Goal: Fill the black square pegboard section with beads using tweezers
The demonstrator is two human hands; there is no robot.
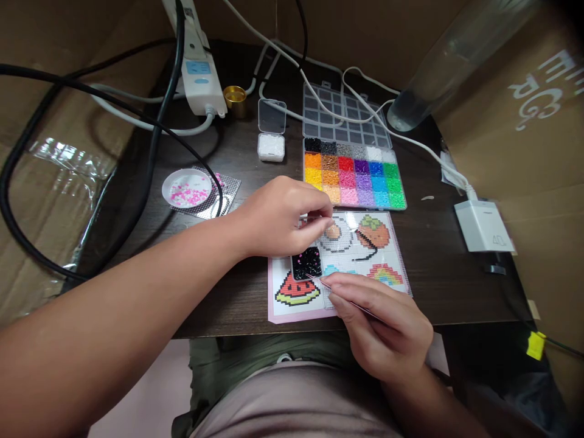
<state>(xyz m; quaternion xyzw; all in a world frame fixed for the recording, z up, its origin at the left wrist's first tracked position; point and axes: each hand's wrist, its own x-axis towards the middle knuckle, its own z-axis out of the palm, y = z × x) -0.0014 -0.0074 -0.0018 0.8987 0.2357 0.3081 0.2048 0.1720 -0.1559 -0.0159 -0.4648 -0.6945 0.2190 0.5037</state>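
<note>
"Where did the tray (293, 269) sit?"

"Between my two hands, over the sheet (292, 317). It was just below the fingers of my left hand (292, 219) and up and to the left of my right hand (385, 331). Black beads (308, 260) filled it, with a few pink ones among them."

"What did your right hand hold?"

"The tweezers (316, 279), gripped between thumb and fingers. They slanted up and left, and their tips reached the near edge of the tray, by the beads."

"And the left?"

"Thumb and forefinger were drawn close together, above the tray. I couldn't tell whether they pinched anything, nor whether that hand touched the tray."

"Where was the board (396, 258)?"

"It lay clear over the sheet, mostly right of the tray. A bent line (376, 248) of black pieces stood on it, right of my left fingertips and above my right hand. The printed melon (297, 291) showed below the tray."

"What stood farther off?"

"The case (356, 134) lay open on the worktop (228, 298), just beyond the board, its cells sorted by colour. The bowl (165, 194), with pink and white beads inside, stood past my left forearm, and the white box (271, 157), lid up, stood left of the case."
</note>
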